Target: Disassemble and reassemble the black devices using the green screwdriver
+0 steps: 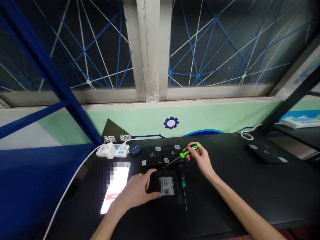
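Note:
A bright green and black screwdriver (189,151) is gripped by its handle in my right hand (200,159). Its shaft slants down to the left, and the tip is near the far left corner of a flat black device (177,196) with a white printed label (167,186). My left hand (141,189) has thumb and forefinger spread at the left side of this device. Along the device's right side lies a second screwdriver (183,180) with a dark green handle, its shaft toward me. Behind stand two black boxes (152,156) with small stickers, side by side.
A lit phone (117,186) lies left of my left hand. Behind it are a white power strip (122,150) with a plugged-in charger and a round dark blue case (135,149). Another black box (268,154) sits far right, near a white cable loop (247,135). A blue frame post rises at left.

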### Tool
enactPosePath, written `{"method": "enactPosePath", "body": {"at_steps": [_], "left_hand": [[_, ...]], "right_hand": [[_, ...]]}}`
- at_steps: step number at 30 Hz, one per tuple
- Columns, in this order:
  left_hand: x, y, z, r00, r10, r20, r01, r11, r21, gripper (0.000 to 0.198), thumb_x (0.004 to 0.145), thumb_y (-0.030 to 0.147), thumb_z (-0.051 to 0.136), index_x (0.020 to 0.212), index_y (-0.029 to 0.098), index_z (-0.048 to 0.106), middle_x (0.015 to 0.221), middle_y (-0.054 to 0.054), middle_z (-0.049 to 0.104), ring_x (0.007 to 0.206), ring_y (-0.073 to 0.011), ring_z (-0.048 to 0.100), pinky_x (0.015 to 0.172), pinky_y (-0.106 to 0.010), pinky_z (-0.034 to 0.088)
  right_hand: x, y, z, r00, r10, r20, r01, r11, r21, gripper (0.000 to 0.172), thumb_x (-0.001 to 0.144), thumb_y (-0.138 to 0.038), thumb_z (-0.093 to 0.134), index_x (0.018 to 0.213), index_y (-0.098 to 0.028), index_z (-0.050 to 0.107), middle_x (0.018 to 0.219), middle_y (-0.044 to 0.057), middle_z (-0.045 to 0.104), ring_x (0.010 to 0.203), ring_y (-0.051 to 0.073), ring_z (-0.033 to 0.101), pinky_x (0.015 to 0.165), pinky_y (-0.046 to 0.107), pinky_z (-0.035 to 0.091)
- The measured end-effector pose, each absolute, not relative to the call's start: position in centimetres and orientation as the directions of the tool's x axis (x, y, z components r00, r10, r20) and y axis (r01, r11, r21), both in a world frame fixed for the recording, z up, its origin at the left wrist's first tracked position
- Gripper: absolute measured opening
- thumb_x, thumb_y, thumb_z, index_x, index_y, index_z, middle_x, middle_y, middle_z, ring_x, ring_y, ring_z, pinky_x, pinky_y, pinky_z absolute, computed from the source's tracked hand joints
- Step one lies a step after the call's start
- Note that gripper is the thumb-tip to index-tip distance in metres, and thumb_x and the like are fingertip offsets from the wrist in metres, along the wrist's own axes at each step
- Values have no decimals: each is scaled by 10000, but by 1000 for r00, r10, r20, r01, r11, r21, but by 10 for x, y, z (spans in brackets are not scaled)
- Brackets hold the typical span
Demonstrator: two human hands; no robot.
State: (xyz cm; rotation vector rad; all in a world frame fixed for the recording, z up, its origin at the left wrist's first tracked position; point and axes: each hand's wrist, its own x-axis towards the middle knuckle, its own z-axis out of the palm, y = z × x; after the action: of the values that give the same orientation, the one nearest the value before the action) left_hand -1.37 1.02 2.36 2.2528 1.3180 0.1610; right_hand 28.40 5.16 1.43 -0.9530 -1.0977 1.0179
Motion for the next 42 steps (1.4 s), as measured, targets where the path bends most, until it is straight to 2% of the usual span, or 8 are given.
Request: {"method": "enactPosePath", "body": {"at_steps": [3,6,15,22,31,34,39,42], "left_hand": [[-14,11,22,520,837,-171,777,-380,502,885,702,742,672,1428,301,423,750,30,613,729,-226,572,603,-288,329],[-14,11,21,508,842,-182,778,-359,515,901,678,762,679,1418,309,435,749,33,614,739,-229,575,594,-280,321],[-13,11,18,493,853,-171,784,-351,512,909,742,764,618,1478,285,382,757,32,609,724,-209,570,578,-276,319],[-14,11,13,494,857,-146,782,-365,505,904,763,766,596,1498,301,348,756,36,606,709,-206,571,581,-277,329],[-13,11,17,505,852,-137,777,-380,502,880,776,739,605,1495,303,347,742,41,605,673,-194,567,556,-265,315],[-11,10,22,519,848,-106,763,-404,504,803,782,673,652,1455,314,400,708,57,593,643,-179,559,554,-260,315],[-10,7,26,572,820,24,723,-519,456,380,842,496,662,1186,339,629,650,61,561,642,-157,550,598,-258,332],[-9,7,26,589,807,42,718,-546,432,354,854,464,649,1193,366,636,646,60,559,644,-155,546,611,-259,340]], "right_hand": [[286,52,15,159,961,226,-181,254,-950,242,827,-376,741,960,-215,621,827,33,721,574,125,622,538,233,509],[287,52,16,176,964,201,-218,237,-947,236,825,-365,746,957,-211,626,822,31,723,564,117,617,535,224,503],[286,50,20,158,986,55,-371,111,-922,265,791,-362,779,916,-176,637,763,34,713,510,96,586,473,192,472],[280,49,16,76,997,4,-349,31,-937,277,801,-367,773,924,-162,634,751,40,713,507,90,587,467,182,472],[279,50,12,65,998,5,-331,26,-943,312,776,-401,787,940,-176,646,783,39,723,548,105,615,505,200,490],[278,50,12,71,997,4,-323,27,-946,317,776,-405,786,947,-177,647,785,40,722,554,109,618,508,204,492],[279,51,12,76,997,15,-312,38,-949,299,788,-399,778,935,-176,643,793,41,724,558,107,621,512,200,493],[279,51,12,77,997,11,-313,34,-949,300,786,-401,779,932,-178,641,789,37,725,555,107,622,511,199,493]]}}
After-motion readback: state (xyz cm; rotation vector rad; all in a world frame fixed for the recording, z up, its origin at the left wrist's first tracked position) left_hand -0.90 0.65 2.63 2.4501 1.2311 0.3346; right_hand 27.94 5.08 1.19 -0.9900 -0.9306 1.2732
